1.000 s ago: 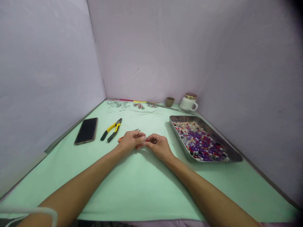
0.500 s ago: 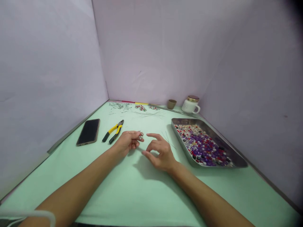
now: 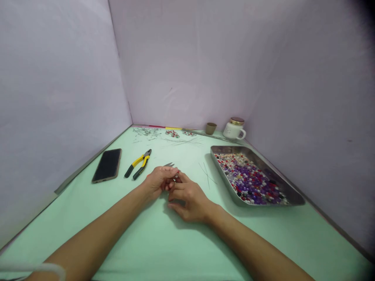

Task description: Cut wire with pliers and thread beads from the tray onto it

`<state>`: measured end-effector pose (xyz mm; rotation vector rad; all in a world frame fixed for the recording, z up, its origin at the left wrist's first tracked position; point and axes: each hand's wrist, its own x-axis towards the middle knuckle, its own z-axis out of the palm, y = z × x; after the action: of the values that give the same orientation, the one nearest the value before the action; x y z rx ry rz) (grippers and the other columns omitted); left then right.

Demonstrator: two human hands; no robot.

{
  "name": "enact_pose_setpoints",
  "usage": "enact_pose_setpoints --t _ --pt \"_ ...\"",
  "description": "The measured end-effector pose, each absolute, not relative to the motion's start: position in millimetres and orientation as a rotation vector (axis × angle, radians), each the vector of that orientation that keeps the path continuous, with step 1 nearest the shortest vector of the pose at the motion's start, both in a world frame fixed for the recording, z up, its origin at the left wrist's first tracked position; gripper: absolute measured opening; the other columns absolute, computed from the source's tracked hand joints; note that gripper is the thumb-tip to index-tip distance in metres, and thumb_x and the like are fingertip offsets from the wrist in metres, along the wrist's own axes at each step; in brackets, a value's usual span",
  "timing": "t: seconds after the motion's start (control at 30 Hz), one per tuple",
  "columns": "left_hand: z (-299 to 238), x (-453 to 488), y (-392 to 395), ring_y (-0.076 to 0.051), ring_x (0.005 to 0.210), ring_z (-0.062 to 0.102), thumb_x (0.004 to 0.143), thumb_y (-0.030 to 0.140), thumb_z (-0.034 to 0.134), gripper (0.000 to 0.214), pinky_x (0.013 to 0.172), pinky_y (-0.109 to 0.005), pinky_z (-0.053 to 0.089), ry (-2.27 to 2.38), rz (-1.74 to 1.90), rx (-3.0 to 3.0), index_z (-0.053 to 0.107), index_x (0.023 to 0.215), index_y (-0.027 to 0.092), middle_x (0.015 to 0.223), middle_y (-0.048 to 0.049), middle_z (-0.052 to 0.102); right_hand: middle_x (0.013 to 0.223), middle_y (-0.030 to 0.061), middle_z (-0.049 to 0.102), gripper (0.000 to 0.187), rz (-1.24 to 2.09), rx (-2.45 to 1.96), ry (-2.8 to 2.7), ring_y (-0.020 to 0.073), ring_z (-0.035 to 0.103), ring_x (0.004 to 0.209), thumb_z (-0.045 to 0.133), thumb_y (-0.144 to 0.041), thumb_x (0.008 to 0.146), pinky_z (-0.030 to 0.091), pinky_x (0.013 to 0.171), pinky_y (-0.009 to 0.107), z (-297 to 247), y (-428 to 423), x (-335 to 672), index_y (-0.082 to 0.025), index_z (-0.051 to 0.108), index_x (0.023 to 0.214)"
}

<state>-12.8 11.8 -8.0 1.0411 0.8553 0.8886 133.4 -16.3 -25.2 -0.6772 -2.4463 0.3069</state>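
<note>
The left hand (image 3: 158, 182) has its thumb and forefinger pinched together on a small beaded piece (image 3: 177, 174), red and pale where it shows, held just above the green surface (image 3: 164, 242) near the middle. The right hand (image 3: 191, 199) comes in against it: its forefinger reaches the piece, while the thumb stands apart, lower down. Whether those right fingers grip anything at the piece cannot be told, since the fingertips overlap.

For good handling, the left pinch looks best kept steady and close to the beads, leaving the right to make the small adjustments. A light touch seems wise, as hard pressure could bend any wire in the piece or make the beads slip. Turning the piece a little so that the right fingertips do not cover it would give a clearer sight of the work. The scissors (image 3: 169, 164), partly hidden behind the left hand, call for care with the knuckles, their blades pointing away. Loose wires (image 3: 206, 173) lie between the right hand and the metal tray (image 3: 274, 168) of mixed beads (image 3: 252, 179), so that wrist does well not to sweep sideways
</note>
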Motion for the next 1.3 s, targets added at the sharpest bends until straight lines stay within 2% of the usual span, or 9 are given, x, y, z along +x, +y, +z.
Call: enact_pose_setpoints --t 0.1,0.23,0.4,0.6,0.73,0.83,1.03,1.2,1.3 --pt "-5.7 -14.9 15.5 -0.002 0.041 0.041 0.068 0.037 0.058 0.027 0.038 -0.017 0.027 0.946 1.033 1.029 0.059 0.076 0.011 0.071 -0.0033 0.059 0.103 0.0038 0.057 0.024 0.259 -0.765 -2.530 0.0285 0.027 0.119 0.059 -0.031 0.067 0.015 0.099 0.050 -22.9 -16.4 134.2 -0.022 0.061 0.089" --pt "-2.3 -18.4 20.5 -0.003 0.040 0.040 0.066 0.032 0.059 0.026 0.038 -0.017 0.027 1.091 1.262 0.999 0.056 0.083 0.012 0.070 -0.0022 0.058 0.135 0.0077 0.028 0.052 0.183 -1.077 -2.504 0.0370 -0.008 0.125 0.060 -0.045 0.064 0.000 0.093 0.061 -23.8 -15.7 135.5 -0.023 0.051 0.110" --pt "-4.3 -15.1 17.8 -0.004 0.045 0.040 0.065 0.032 0.059 0.024 0.042 -0.018 0.030 1.181 1.307 1.095 0.056 0.078 0.011 0.066 -0.0013 0.056 0.142 0.0071 0.009 0.060 0.171 -1.170 -2.491 0.0356 -0.015 0.124 0.062 -0.042 0.063 -0.001 0.093 0.060 -25.2 -14.5 134.6 -0.023 0.043 0.118" --pt "-5.6 -16.4 15.0 -0.014 0.071 0.053 0.059 0.031 0.065 0.027 0.061 -0.024 0.040 1.235 1.330 1.257 0.060 0.080 0.014 0.079 -0.0045 0.060 0.137 0.0011 0.028 0.041 0.259 -1.018 -2.499 0.0307 -0.013 0.126 0.061 -0.030 0.064 -0.008 0.093 0.058 -21.8 -17.1 132.9 -0.026 0.055 0.105" --pt "0.4 -18.2 12.1 -0.018 0.083 0.055 0.058 0.024 0.066 0.030 0.072 -0.028 0.042 0.893 1.048 1.301 0.061 0.086 0.014 0.090 -0.0076 0.061 0.121 -0.0001 0.049 0.017 0.350 -0.879 -2.426 0.0270 0.004 0.128 0.057 -0.023 0.067 -0.011 0.095 0.053 -22.1 -20.9 131.9 -0.025 0.062 0.083" --pt "2.0 -17.4 10.9 -0.017 0.079 0.055 0.060 0.021 0.065 0.025 0.068 -0.026 0.042 0.765 0.958 1.284 0.061 0.084 0.014 0.085 -0.0071 0.060 0.111 -0.0007 0.056 0.011 0.377 -0.826 -2.357 0.0247 0.016 0.126 0.057 -0.021 0.066 -0.011 0.097 0.050 -22.8 -23.7 131.5 -0.024 0.062 0.075" --pt "-0.1 -16.6 11.8 -0.017 0.081 0.054 0.056 0.021 0.068 0.014 0.068 -0.025 0.042 0.821 0.951 1.274 0.059 0.065 0.014 0.083 -0.0065 0.060 0.104 -0.0006 0.061 0.009 0.359 -0.740 -2.360 0.0232 0.025 0.122 0.055 -0.021 0.067 -0.009 0.098 0.048 -21.3 -25.8 129.7 -0.024 0.062 0.072" --pt "-1.9 -20.6 13.5 -0.009 0.056 0.048 0.057 0.026 0.067 0.019 0.047 -0.019 0.034 0.819 0.839 1.231 0.059 0.070 0.014 0.066 -0.0015 0.056 0.103 -0.0014 0.062 0.013 0.257 -0.704 -2.436 0.0233 0.026 0.121 0.054 -0.018 0.066 -0.009 0.098 0.048 -20.8 -25.8 129.4 -0.024 0.062 0.074" --pt "-3.8 -23.9 15.6 -0.008 0.048 0.043 0.058 0.027 0.067 0.021 0.042 -0.019 0.028 0.814 0.797 1.239 0.061 0.073 0.014 0.060 0.0001 0.054 0.103 -0.0008 0.061 0.011 0.168 -0.713 -2.530 0.0244 0.026 0.121 0.054 -0.022 0.069 -0.010 0.097 0.050 -19.3 -24.4 131.3 -0.025 0.063 0.075"
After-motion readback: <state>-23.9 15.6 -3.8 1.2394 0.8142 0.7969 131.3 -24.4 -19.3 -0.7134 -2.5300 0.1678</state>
